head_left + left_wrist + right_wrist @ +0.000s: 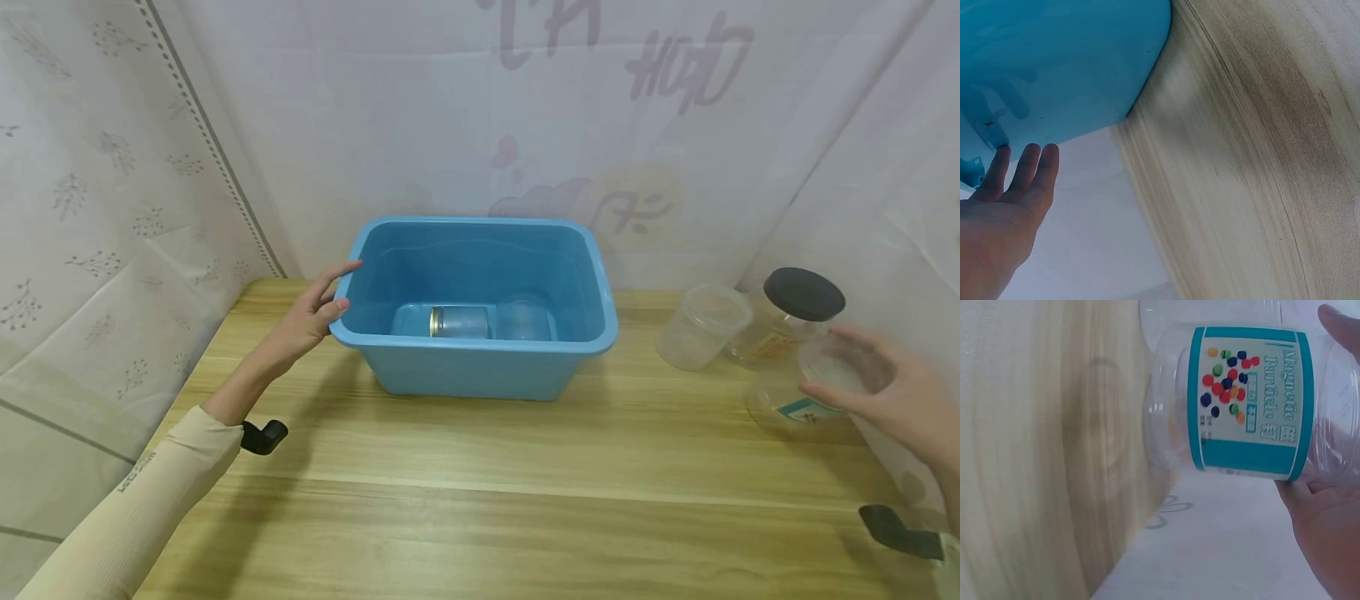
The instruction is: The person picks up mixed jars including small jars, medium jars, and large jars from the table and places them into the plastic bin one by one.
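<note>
A blue plastic tub (472, 367) stands on the wooden table. My left hand (318, 308) rests at its left end, thumb and index finger on the rim. In the left wrist view, three straight fingers (1041, 175) reach up to the tub's outer wall. Inside the tub lie a clear jar with a gold lid (459, 322) and another clear container (523, 318). At the far right, my right hand (892, 387) grips a clear plastic jar (1247, 403) near its top, thumb and fingers on opposite sides. Its teal-edged label shows coloured dots and reads "Magnetic Particle".
A clear plastic container (693, 329) and a clear jar with a dark lid (802, 296) stand close together at the table's right, just behind the gripped jar. Printed cloth (450, 125) hangs behind the wooden table (480, 483) and along both sides.
</note>
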Motion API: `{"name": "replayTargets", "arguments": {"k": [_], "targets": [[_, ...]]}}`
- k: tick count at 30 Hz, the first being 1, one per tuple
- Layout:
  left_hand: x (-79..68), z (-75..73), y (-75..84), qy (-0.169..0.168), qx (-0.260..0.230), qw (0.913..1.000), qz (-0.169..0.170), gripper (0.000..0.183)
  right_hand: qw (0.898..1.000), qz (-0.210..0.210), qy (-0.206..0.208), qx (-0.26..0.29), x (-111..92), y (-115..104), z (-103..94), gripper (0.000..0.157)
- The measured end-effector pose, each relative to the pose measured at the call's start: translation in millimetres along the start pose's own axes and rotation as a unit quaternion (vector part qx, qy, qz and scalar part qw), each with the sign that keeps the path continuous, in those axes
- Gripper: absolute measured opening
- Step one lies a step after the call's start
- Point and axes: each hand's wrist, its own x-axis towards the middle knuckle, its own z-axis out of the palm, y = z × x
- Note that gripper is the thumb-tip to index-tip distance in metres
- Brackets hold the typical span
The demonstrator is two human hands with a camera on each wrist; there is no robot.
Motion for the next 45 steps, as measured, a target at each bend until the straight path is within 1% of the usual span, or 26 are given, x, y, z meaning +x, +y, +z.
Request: {"name": "replayTargets", "arguments": {"k": [3, 9, 15, 24, 30, 38, 42, 45], "targets": [[-0.1, -0.3, -0.7, 0.002, 0.006, 1.0000, -0.003, 0.053, 1.000, -0.006, 0.002, 0.001, 0.3, -6.5, -1.3, 0.097], [0.0, -0.1, -0.4, 0.002, 0.013, 0.9999, -0.004, 0.054, 0.999, -0.013, 0.012, -0.035, 4.2, -18.4, -1.3, 0.100], [-0.3, -0.1, -1.0, 0.004, 0.020, 0.9998, -0.006, 0.054, 0.999, -0.021, 0.006, -0.039, 7.1, -27.0, -4.4, 0.099], [1.2, 1.4, 2.1, 0.006, 0.014, 0.9999, -0.003, 0.054, 0.998, -0.050, 0.012, -0.030, 10.8, -32.3, -7.4, 0.104], [2.0, 2.1, 2.1, 0.004, 0.006, 1.0000, -0.001, 0.054, 0.997, -0.069, 0.015, -0.032, 15.2, -41.5, -5.6, 0.107], [0.7, 1.3, 1.5, 0.006, 0.014, 0.9999, 0.000, 0.054, 0.996, -0.086, 0.006, -0.025, 22.2, -53.5, -1.7, 0.102], [0.9, 1.2, 0.7, 0.007, 0.013, 0.9999, 0.004, 0.054, 0.994, -0.106, 0.001, -0.006, 25.4, -57.2, 1.6, 0.099], [1.0, 1.1, 0.7, 0.005, 0.009, 0.9999, 0.006, 0.054, 0.992, -0.128, -0.007, 0.010, 27.2, -59.7, 2.6, 0.099]]}}
